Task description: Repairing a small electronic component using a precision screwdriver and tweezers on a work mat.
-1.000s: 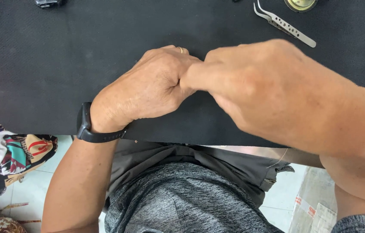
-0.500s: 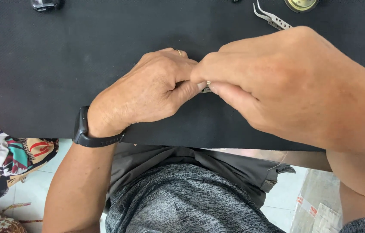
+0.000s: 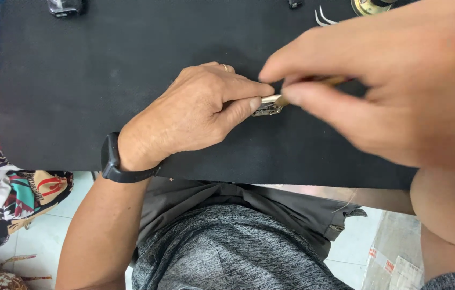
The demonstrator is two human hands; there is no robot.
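Pinching small metal part (image 3: pixel 268 106) in left hand (image 3: pixel 195 115) fingertips, just above black table (image 3: pixel 77 80); right hand (image 3: pixel 383 86) clamps thin tool (image 3: pixel 328 81) against it. Work looks mid-way, part unreleased.

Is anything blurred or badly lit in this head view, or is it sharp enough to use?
Head view: the right hand is smeared by motion blur and looms large near the lens; the left hand and the small metal part it pinches are sharp; light is soft and even, with only faint shadow on the black mat.
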